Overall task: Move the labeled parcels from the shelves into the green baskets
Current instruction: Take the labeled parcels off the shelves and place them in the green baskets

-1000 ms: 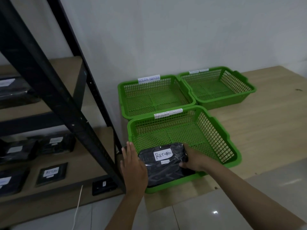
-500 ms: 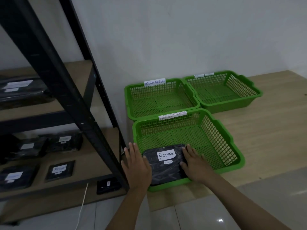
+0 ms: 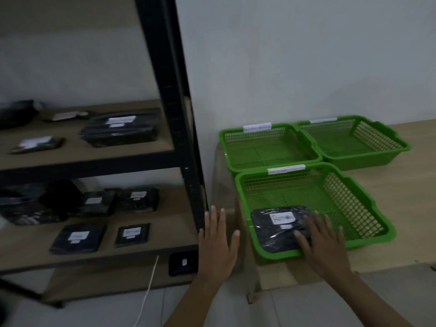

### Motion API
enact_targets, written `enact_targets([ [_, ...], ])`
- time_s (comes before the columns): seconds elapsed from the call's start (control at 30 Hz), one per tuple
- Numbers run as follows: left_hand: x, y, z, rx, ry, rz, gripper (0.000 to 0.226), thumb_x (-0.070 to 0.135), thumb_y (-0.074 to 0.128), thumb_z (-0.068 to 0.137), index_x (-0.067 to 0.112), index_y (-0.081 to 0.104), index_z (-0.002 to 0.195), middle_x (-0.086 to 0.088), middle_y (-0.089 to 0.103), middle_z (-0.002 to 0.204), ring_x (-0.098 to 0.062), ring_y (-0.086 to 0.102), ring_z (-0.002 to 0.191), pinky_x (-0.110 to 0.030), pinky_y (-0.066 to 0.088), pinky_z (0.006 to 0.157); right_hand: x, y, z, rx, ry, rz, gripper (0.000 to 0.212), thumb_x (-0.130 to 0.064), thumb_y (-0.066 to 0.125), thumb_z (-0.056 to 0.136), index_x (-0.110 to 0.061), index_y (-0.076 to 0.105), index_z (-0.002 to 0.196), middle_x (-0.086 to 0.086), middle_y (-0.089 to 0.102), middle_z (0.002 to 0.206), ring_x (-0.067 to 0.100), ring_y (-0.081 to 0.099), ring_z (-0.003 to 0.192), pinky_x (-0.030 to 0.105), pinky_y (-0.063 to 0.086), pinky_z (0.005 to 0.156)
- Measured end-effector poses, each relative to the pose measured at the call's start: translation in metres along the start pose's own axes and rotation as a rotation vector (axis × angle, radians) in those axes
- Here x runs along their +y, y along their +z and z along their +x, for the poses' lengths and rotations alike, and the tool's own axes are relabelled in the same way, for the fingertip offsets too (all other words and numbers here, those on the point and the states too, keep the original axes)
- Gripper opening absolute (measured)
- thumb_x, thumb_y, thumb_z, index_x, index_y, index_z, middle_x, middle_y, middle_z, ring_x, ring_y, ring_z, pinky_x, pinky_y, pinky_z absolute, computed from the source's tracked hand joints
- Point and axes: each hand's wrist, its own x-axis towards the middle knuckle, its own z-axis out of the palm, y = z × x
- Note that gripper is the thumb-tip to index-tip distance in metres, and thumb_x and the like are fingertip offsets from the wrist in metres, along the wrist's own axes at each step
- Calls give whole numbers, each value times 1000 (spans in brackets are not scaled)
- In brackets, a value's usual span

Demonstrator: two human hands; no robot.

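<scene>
A black wrapped parcel (image 3: 276, 228) with a white handwritten label lies in the near left corner of the closest green basket (image 3: 368, 223). My right hand (image 3: 323, 241) hovers flat over the parcel's right edge and the basket's front rim, fingers spread. My left hand (image 3: 218, 237) is open to the left of the basket, beside the black shelf post (image 3: 181, 128), holding nothing. Two more green baskets, one (image 3: 266, 147) behind and one (image 3: 354, 140) at the back right, are empty. Several black labeled parcels lie on the shelves, such as one (image 3: 120, 131) on the upper board and one (image 3: 132, 234) on the lower.
The baskets stand on a low wooden platform (image 3: 401, 190) against a white wall. A small black box (image 3: 182, 264) and a white cable (image 3: 148, 293) lie under the lowest shelf. Pale tiled floor (image 3: 236, 310) is in front.
Both hands let go of the parcel, which now rests in the basket. My left hand moved away to the left and the view swung left toward the shelves.
</scene>
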Motion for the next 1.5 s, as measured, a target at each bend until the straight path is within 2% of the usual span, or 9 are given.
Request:
enact_targets([
  [0.2, -82, -59, -38, 3, -56, 79, 118, 80, -36, 46, 25, -9, 147, 9, -33, 139, -8, -30, 131, -39, 2, 118, -88, 20, -34, 141, -222, 115, 86, -68, 4, 88, -10, 57, 123, 18, 49, 138, 29, 24, 135, 47, 15, 110],
  [0.33, -140, -91, -62, 21, -148, 165, 111, 80, -30, 52, 25, -10, 147, 5, -25, 152, -13, -26, 137, -37, 4, 117, -160, 41, -54, 180, -351, 93, 66, -59, 10, 94, -15, 54, 116, 19, 61, 124, 29, 33, 124, 43, 21, 100],
  [0.4, -168, -108, -75, 26, -182, 186, 94, 71, -15, 67, 24, -5, 148, 1, -16, 156, -18, -17, 143, -37, 6, 117, -190, 52, -62, 123, -404, 71, 73, -63, 6, 91, -16, 53, 120, 17, 56, 130, 27, 30, 131, 40, 21, 106],
  [0.5, -204, -131, -91, -7, -247, 211, 69, 60, 7, 90, 23, -6, 148, 0, -17, 156, -20, -15, 144, -38, 5, 117, -225, 67, -73, 3, -428, 134, 115, -84, -21, 62, -22, 34, 142, 4, 20, 155, 19, 5, 146, 36, 4, 117],
  [0.57, -225, -142, -100, -12, -287, 218, 76, 64, -1, 83, 24, -8, 148, 0, -18, 156, -20, -17, 144, -39, 3, 117, -248, 73, -78, -103, -415, 135, 129, -85, -32, 45, -26, 21, 146, -3, 5, 158, 17, -3, 146, 34, -2, 118],
  [0.7, -263, -154, -108, -40, -356, 209, 88, 69, -4, 73, 23, -8, 148, -1, -17, 156, -23, -15, 144, -43, 5, 118, -284, 89, -77, -166, -460, 117, 128, -85, -32, 45, -27, 20, 146, -4, 7, 158, 16, 4, 146, 31, 1, 117],
  [0.83, -295, -163, -103, -91, -429, 208, 71, 56, 19, 94, 20, -8, 148, -1, -11, 158, -24, -10, 145, -43, 7, 119, -318, 96, -65, -283, -516, 159, 94, -82, -2, 71, -28, 16, 146, -4, 11, 157, 16, 9, 145, 31, 10, 117],
  [0.93, -316, -167, -96, -122, -475, 197, 67, 47, 28, 96, 21, -6, 148, 1, -4, 158, -21, -4, 146, -43, 12, 118, -343, 108, -53, -353, -541, 187, 58, -47, 35, 95, -25, 17, 146, -2, 23, 153, 18, 23, 140, 29, 24, 114],
  [1.5, -440, -208, 6, -236, -396, 176, 69, 45, 36, 95, 22, -2, 148, 0, 3, 158, -20, 5, 146, -41, 15, 118, -480, 174, 12, -381, -434, 139, 60, -40, 47, 92, -20, 24, 144, 3, 36, 145, 21, 39, 128, 31, 35, 106],
])
